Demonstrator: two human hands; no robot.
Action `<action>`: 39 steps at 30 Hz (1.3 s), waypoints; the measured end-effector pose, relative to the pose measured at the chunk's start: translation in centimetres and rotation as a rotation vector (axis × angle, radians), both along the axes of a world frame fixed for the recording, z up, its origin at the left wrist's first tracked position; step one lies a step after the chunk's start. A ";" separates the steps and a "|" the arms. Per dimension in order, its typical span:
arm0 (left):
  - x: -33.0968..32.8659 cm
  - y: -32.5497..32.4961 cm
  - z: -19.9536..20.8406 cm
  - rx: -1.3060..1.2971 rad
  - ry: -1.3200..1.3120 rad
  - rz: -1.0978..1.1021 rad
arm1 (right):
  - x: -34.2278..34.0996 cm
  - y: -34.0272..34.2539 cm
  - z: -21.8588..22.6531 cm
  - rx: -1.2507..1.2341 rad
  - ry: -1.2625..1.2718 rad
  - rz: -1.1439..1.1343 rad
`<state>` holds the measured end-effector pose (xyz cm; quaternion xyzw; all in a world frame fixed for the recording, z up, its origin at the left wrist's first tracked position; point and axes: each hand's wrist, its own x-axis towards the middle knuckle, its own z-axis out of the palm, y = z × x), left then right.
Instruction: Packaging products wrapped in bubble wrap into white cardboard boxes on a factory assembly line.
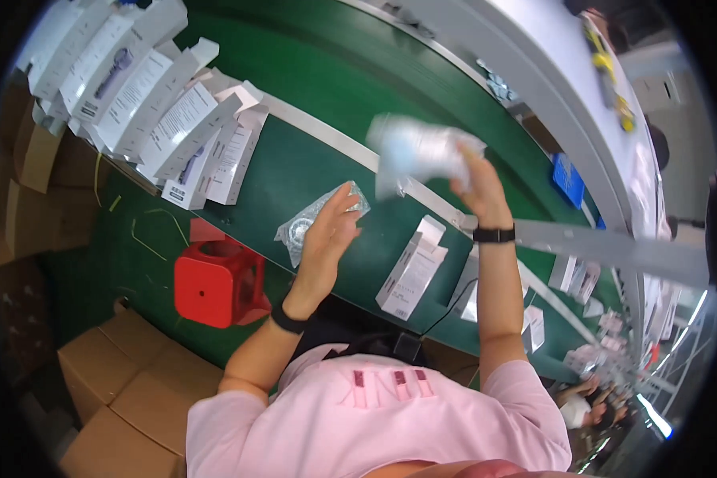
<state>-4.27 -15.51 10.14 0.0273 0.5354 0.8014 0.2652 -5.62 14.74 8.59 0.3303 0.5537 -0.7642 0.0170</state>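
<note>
My right hand, raised over the far side of the bench, is closed on a clear plastic bag with something white and pale blue inside; motion blurs its contents. My left hand has its fingers stretched out, over or against a second clear plastic bag lying on the green bench. A round, whitish part shows through that bag, and my hand covers some of it. Between my arms an opened white box lies on the bench, its end flap up.
Several opened white boxes stand packed in a row at the left. A red stool and brown cartons are at lower left. Beyond a pale rail runs a green belt. A metal bar crosses beside my right wrist.
</note>
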 end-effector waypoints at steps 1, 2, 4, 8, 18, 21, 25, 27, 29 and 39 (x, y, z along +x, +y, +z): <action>0.6 -0.8 -0.8 0.006 -0.019 0.025 | -2.7 2.3 -2.9 -0.067 0.090 -0.074; 1.7 -1.6 -1.9 -0.076 0.028 0.013 | -6.0 3.2 -4.9 -0.113 0.216 -0.169; 3.2 -2.6 -3.6 -0.127 -0.010 -0.068 | -12.8 7.1 -9.7 -0.072 0.301 -0.411; 5.4 -5.6 -5.8 -0.086 -0.116 -0.260 | -23.4 17.4 -17.8 0.029 0.292 -0.679; 5.1 -8.7 -6.2 -0.320 0.000 -0.042 | -23.2 15.0 -16.3 0.287 -0.069 -0.410; 3.0 -8.4 -6.1 -0.491 0.170 0.010 | -15.0 8.1 -12.7 0.382 0.277 -0.065; 1.5 -10.2 -6.0 -0.870 0.318 0.114 | -5.4 -5.6 -7.7 0.519 0.095 0.418; 0.9 -11.5 -7.6 -1.015 0.425 0.067 | -2.4 -8.1 -8.0 0.684 -0.030 0.539; 0.4 -11.5 -8.4 -1.065 0.478 -0.016 | -0.9 -8.3 -9.0 0.688 -0.042 0.566; -1.6 -7.3 -13.8 -1.104 0.766 -0.282 | 2.0 -11.9 -10.9 0.456 -0.197 0.581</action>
